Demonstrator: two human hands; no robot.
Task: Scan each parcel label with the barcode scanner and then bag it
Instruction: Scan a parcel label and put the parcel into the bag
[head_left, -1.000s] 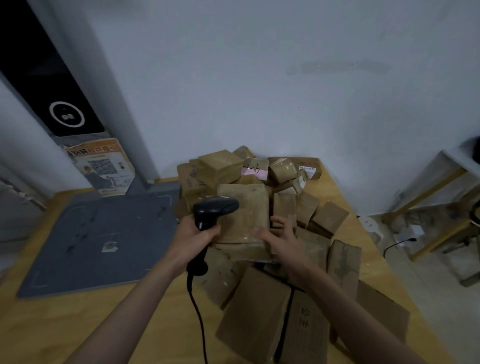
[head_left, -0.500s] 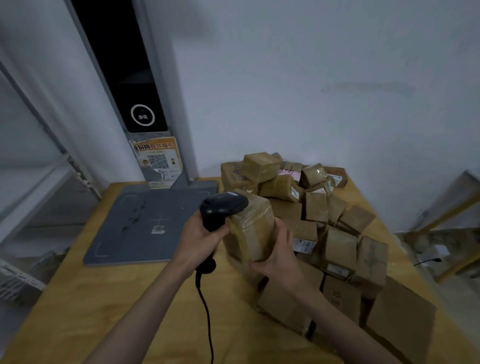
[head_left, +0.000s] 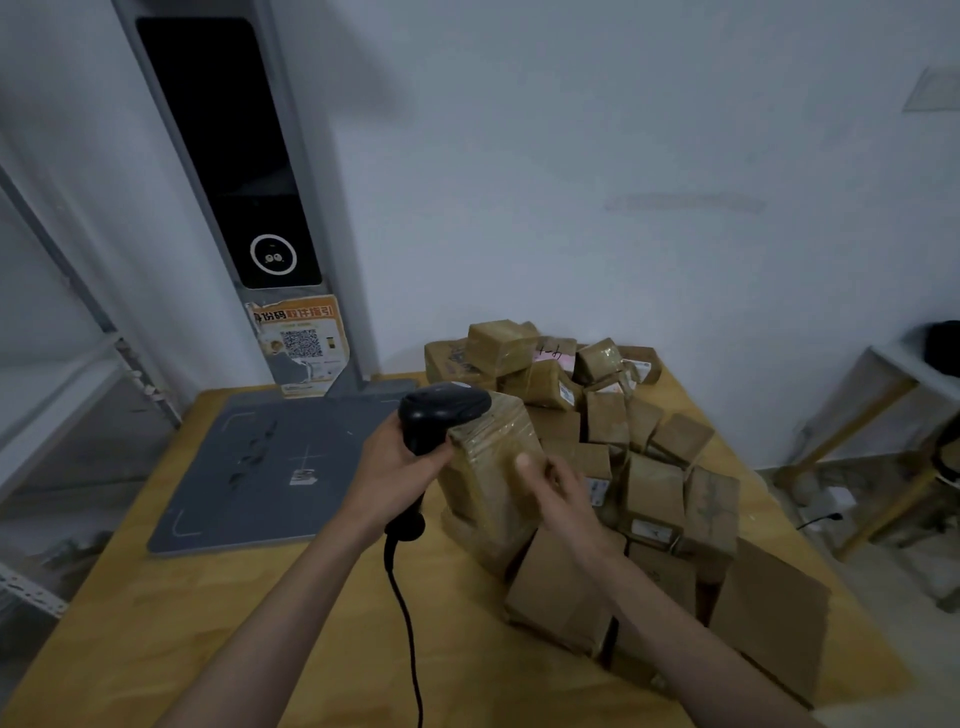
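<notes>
My left hand grips the handle of a black corded barcode scanner, whose head points right over the top of a parcel. That tape-wrapped brown parcel stands tilted on end at the left side of the pile. My right hand holds it from the right, thumb on its near face. Behind and to the right lies a heap of several brown cardboard parcels, some with white labels. No label shows on the held parcel's visible faces.
A wooden table carries everything. A grey scanning mat lies at the back left, in front of a tall grey kiosk post with a black screen and a QR poster. Metal shelving stands left; a side table at right.
My right hand lifted the parcel off the pile and stood it on end, turning it beside the scanner. My view swung right and down, bringing the kiosk into sight.
</notes>
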